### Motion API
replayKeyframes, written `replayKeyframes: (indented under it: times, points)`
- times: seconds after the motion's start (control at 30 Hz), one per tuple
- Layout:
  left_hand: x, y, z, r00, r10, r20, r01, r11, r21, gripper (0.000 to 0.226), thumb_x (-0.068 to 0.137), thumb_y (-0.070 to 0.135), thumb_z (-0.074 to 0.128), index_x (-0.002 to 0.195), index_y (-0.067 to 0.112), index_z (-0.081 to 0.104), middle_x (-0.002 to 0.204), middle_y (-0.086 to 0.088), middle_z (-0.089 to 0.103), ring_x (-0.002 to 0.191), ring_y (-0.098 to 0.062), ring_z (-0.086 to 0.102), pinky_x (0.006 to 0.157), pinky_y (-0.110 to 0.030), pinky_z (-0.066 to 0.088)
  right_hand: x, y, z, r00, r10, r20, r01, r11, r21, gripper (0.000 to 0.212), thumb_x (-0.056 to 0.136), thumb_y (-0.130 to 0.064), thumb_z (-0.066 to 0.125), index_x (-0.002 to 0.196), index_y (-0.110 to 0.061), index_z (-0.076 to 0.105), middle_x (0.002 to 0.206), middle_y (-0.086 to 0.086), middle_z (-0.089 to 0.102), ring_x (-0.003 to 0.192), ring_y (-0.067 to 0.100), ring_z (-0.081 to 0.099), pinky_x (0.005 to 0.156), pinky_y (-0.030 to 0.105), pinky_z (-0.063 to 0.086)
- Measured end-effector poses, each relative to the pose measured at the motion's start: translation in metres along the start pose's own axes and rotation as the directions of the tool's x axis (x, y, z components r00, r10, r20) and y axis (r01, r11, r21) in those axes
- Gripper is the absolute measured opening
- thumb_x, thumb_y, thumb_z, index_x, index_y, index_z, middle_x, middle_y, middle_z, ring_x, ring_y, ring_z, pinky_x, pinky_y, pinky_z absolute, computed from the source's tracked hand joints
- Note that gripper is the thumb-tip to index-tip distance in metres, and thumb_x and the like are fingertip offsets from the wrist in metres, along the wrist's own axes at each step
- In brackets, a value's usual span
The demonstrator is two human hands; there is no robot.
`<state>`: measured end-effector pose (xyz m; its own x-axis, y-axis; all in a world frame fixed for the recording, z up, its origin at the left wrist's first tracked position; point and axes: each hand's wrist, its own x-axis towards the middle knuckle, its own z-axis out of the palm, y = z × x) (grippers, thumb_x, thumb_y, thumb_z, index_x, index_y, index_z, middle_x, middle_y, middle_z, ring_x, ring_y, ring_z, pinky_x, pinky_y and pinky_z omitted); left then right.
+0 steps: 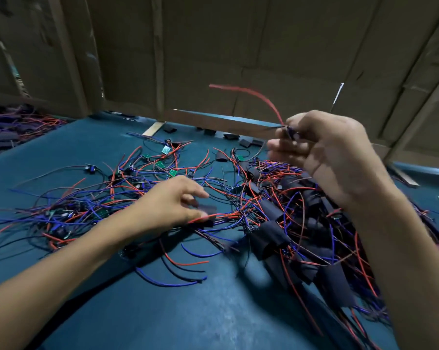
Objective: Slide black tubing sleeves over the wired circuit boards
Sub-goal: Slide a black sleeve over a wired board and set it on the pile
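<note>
Right hand (pixel 324 152) lifts a wired circuit board (pixel 290 131) clear of the tangle, fingers pinching it, red wire (pixel 251 93) trailing up, while left hand (pixel 173 198) pinches a black sleeve (pixel 205 207) just above the desk (pixel 162 311), likely ready for threading.

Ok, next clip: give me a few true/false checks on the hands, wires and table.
1. The right hand is raised above the table, pinching a wired piece with a red wire sticking up. True.
2. The left hand rests in the person's lap. False: it reaches low over the loose wires.
3. The table mat is red. False: it is teal.
4. Black tubing sleeves lie piled on the right. True.
</note>
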<state>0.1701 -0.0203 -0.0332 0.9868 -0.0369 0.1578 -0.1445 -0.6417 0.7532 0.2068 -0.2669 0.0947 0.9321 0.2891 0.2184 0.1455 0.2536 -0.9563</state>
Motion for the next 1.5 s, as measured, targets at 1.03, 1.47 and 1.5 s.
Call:
replayKeyframes:
  times: [1.03,1.47,1.5]
  points:
    - [-0.014,0.01,0.007,0.917,0.303,0.26,-0.39,0.535,0.75,0.057,0.101,0.053,0.042,0.149,0.02,0.045,0.136,-0.002,0.049,0.114,-0.027,0.044,0.099,-0.043,0.041,-0.005,-0.003,-0.004,0.941,0.252,0.228,-0.237,0.967,-0.093,0.048,0.071,-0.005,0.068,0.119,-0.006,0.066,0.099,0.002,0.076,0.075,0.013,0.069,0.065,0.022,0.059]
    - [-0.009,0.008,0.004,0.946,0.196,0.259,-0.322,0.468,0.823,0.06,0.104,0.039,0.035,0.158,0.017,0.022,0.131,-0.006,0.04,0.112,-0.026,0.037,0.102,-0.038,0.037,0.003,0.074,0.014,0.992,-0.063,0.112,0.126,0.279,-0.952,0.045,0.085,-0.018,0.072,0.128,-0.007,0.064,0.121,0.012,0.068,0.114,0.028,0.063,0.095,0.032,0.047]
    - [-0.009,0.008,0.004,0.939,0.206,0.276,-0.342,0.466,0.816,0.061,0.104,0.038,0.037,0.159,0.02,0.018,0.129,-0.005,0.041,0.112,-0.026,0.039,0.101,-0.037,0.038,0.002,0.075,0.015,0.988,-0.061,0.145,0.157,0.282,-0.946,0.046,0.085,-0.017,0.071,0.131,-0.012,0.064,0.124,0.009,0.067,0.116,0.024,0.062,0.094,0.027,0.044]
